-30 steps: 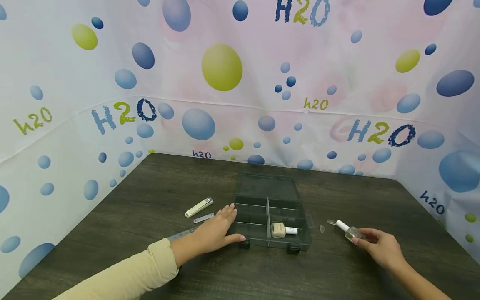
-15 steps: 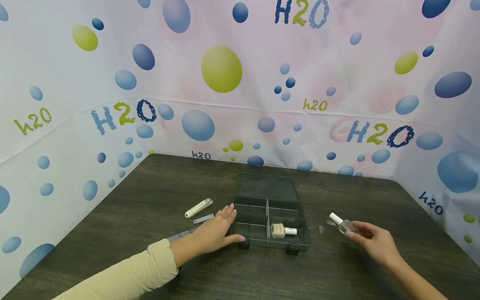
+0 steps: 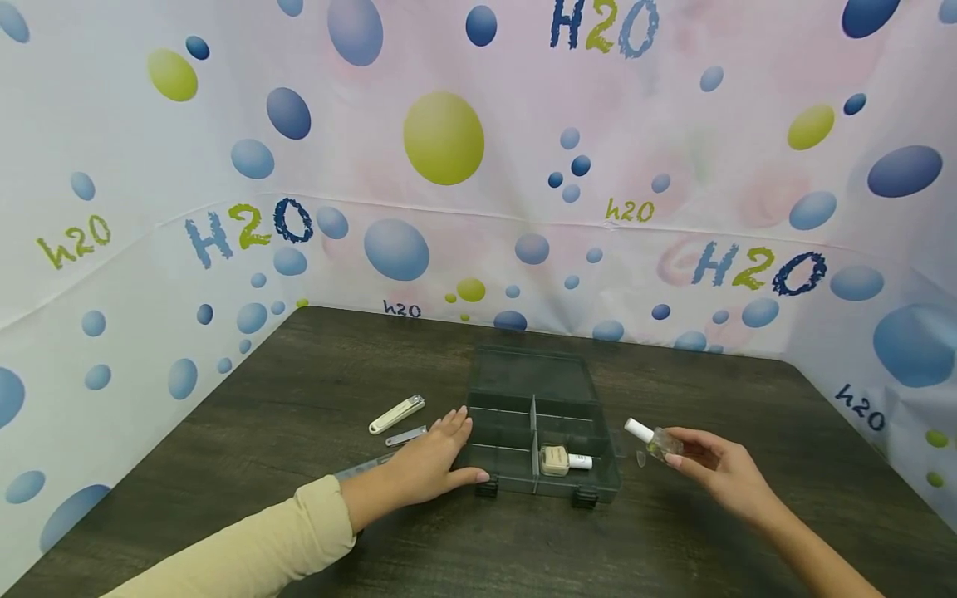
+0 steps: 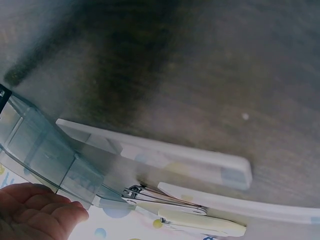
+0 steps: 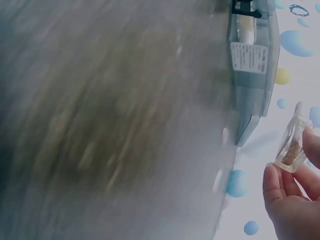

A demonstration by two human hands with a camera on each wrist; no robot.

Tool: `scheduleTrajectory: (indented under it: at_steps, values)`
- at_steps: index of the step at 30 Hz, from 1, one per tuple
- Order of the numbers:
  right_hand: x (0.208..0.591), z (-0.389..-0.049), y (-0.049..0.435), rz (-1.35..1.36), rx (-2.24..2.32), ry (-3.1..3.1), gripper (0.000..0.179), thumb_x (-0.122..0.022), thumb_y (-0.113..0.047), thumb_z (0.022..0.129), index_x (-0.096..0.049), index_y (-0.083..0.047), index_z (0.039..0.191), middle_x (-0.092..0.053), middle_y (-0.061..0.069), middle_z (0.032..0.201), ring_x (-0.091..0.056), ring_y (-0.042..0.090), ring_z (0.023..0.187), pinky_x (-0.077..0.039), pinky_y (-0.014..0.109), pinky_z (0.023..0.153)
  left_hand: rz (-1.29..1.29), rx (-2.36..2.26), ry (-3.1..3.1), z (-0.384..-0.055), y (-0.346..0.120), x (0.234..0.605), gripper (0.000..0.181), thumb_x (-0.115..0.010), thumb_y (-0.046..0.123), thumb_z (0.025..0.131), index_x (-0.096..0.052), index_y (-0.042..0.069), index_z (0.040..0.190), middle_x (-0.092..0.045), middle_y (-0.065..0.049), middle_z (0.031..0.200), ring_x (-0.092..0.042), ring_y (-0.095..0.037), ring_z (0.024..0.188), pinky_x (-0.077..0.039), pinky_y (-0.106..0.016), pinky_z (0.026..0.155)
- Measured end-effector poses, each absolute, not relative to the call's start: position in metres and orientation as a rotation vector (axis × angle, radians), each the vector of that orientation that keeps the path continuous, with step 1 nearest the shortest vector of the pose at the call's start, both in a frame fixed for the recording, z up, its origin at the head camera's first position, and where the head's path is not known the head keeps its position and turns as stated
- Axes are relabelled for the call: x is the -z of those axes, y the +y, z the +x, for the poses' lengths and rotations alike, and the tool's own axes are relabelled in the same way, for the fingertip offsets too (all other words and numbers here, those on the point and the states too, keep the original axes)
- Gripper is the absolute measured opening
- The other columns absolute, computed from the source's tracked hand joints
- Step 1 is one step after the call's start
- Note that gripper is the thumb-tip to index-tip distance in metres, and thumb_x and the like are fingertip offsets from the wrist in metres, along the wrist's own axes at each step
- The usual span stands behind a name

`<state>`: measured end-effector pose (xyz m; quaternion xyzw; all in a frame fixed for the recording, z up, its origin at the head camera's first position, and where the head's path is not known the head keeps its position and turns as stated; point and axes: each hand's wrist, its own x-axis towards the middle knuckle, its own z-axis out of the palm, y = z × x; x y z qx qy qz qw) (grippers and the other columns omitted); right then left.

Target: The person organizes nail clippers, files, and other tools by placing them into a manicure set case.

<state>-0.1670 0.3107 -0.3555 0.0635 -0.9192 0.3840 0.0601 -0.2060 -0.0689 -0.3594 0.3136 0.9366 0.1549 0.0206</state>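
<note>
My right hand (image 3: 721, 473) pinches a clear nail polish bottle (image 3: 661, 445) with a white cap, tilted, cap toward the box. In the right wrist view, gold-brown contents show low in the bottle (image 5: 291, 152). My left hand (image 3: 429, 461) rests with extended fingers at the left side of a dark see-through divided box (image 3: 503, 482), its lid (image 3: 531, 374) laid back. In the box's front right compartment lies a beige nail polish bottle (image 3: 555, 459) with a white cap. The other compartments show nothing inside.
Left of the box lie a large cream nail clipper (image 3: 396, 414) and a smaller nail clipper (image 3: 406, 436). A flat grey strip (image 3: 364, 468) is partly hidden under my left forearm. A small clear oval piece (image 3: 640, 458) lies right of the box.
My right hand has moved left with the clear nail polish bottle, bringing it nearer the box. The left hand and the box have stayed put.
</note>
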Motion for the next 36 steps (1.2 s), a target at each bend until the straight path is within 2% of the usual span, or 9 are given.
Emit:
scheduleTrajectory:
  at_steps: [16, 26, 31, 36]
  values:
    - [0.352, -0.171, 0.289, 0.415, -1.267, -2.712, 0.040, -0.063, -0.012, 0.088, -0.054, 0.007, 0.122, -0.060, 0.025, 0.112, -0.059, -0.007, 0.083, -0.054, 0.021, 0.066, 0.952, -0.478, 2.900, -0.204, -0.069, 0.358, 0.078, -0.056, 0.048, 0.089, -0.036, -0.008, 0.139, -0.026, -0.024, 0.149, -0.028, -0.038, 0.137, -0.034, -0.050, 0.107]
    - [0.349, -0.177, 0.277, 0.666, -1.315, -2.706, 0.036, -0.062, -0.011, 0.089, -0.056, 0.006, 0.121, -0.057, 0.023, 0.112, -0.056, -0.004, 0.086, -0.053, 0.022, 0.065, 0.960, -0.473, 2.913, -0.205, -0.069, 0.359, 0.078, -0.055, 0.049, 0.089, -0.036, -0.008, 0.139, -0.026, -0.025, 0.149, -0.028, -0.039, 0.137, -0.035, -0.051, 0.106]
    - [0.348, -0.180, 0.270, 0.809, -1.215, -2.714, 0.035, -0.063, -0.013, 0.088, -0.058, 0.005, 0.119, -0.058, 0.021, 0.112, -0.055, -0.003, 0.087, -0.052, 0.022, 0.068, 0.977, -0.470, 2.921, -0.206, -0.069, 0.360, 0.078, -0.055, 0.049, 0.089, -0.036, -0.009, 0.138, -0.027, -0.025, 0.148, -0.029, -0.040, 0.136, -0.035, -0.050, 0.106]
    - [0.345, -0.180, 0.261, 0.871, -1.070, -2.765, 0.035, -0.064, -0.018, 0.088, -0.060, 0.001, 0.117, -0.060, 0.016, 0.111, -0.057, 0.003, 0.085, -0.052, 0.022, 0.068, 0.982, -0.472, 2.922, -0.206, -0.069, 0.361, 0.079, -0.055, 0.050, 0.089, -0.036, -0.009, 0.138, -0.027, -0.025, 0.148, -0.029, -0.040, 0.136, -0.035, -0.050, 0.106]
